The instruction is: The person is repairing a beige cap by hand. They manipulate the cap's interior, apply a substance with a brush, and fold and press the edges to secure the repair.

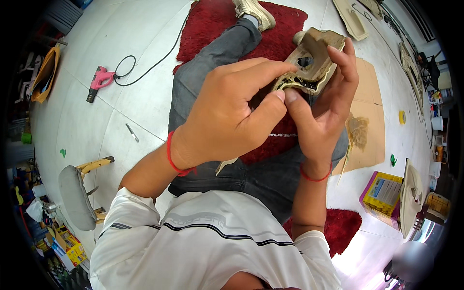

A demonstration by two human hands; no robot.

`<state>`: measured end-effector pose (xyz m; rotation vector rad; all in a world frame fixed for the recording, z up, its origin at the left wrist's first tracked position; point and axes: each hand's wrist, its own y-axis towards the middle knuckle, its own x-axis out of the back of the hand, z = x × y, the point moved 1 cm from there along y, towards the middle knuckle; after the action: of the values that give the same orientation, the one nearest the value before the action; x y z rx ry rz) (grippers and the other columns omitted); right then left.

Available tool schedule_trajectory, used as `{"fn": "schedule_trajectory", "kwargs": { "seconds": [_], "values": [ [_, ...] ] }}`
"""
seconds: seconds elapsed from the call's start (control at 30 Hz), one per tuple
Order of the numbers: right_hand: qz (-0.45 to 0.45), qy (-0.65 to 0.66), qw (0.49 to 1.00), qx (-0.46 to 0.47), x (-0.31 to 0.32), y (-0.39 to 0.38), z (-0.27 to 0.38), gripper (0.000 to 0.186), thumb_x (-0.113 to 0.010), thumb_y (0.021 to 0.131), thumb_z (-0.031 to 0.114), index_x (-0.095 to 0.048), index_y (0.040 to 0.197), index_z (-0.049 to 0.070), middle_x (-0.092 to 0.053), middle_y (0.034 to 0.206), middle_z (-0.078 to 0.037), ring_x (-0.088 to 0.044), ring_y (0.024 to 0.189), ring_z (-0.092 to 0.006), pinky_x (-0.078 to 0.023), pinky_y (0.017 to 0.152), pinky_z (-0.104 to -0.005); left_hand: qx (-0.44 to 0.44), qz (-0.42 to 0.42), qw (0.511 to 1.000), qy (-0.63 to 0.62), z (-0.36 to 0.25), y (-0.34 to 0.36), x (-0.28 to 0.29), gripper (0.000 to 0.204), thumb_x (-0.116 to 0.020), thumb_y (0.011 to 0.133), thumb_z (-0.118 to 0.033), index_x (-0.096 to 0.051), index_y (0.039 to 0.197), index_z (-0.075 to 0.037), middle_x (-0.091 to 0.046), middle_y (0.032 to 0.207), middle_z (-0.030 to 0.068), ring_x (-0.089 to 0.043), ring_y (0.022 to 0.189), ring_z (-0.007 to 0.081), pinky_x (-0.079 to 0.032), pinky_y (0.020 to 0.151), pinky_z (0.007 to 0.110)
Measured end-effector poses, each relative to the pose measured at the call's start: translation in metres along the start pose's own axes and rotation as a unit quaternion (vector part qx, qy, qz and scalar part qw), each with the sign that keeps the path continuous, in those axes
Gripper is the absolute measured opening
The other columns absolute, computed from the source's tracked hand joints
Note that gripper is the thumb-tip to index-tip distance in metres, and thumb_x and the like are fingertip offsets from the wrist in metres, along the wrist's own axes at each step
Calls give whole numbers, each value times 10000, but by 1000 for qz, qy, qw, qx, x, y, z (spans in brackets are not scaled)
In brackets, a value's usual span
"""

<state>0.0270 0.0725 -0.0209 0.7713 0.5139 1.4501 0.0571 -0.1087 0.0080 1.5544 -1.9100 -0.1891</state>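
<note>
A beige hollow moulded part (319,48) is held up in front of me, above my lap. Its inside is stained brown, with a dark hole or fitting deep in it. Black patches run along the near edge, where the beige covering looks curled. My right hand (326,111) grips the part from its right side, with the thumb at the near edge. My left hand (232,108) pinches that same edge between thumb and forefinger, close to the right thumb. The part's underside and some of my fingers are hidden.
A pink heat gun (100,82) with a black cord lies on the pale floor at left, near a pen (132,132). A grey-padded stool (77,198) stands closer. At right are stained cardboard (372,96), a yellow-and-purple box (382,195) and beige panels (352,21). A red rug (208,34) lies beneath me.
</note>
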Motion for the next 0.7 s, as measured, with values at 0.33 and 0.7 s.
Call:
{"fn": "schedule_trajectory", "kwargs": {
  "seconds": [0.33,0.7],
  "values": [
    [-14,-32,999,28,-10,2,-5,597,-723,735,31,-592,1314,86,-317,1605,-291,-370,1490,-396,-319,1179,-450,47,-45,997,-39,-2,-6,-3,358,-541,914,-26,-667,1238,61,-723,1063,135,-675,937,164,-532,848,299],
    [34,-15,999,-39,-16,8,16,668,-686,740,-18,-513,1384,25,-271,1644,-201,-381,1480,-300,-282,1222,-414,136,-39,985,-103,1,-10,-5,298,-634,933,37,-674,1228,31,-736,1042,79,-679,952,95,-555,838,262]
  ]
}}
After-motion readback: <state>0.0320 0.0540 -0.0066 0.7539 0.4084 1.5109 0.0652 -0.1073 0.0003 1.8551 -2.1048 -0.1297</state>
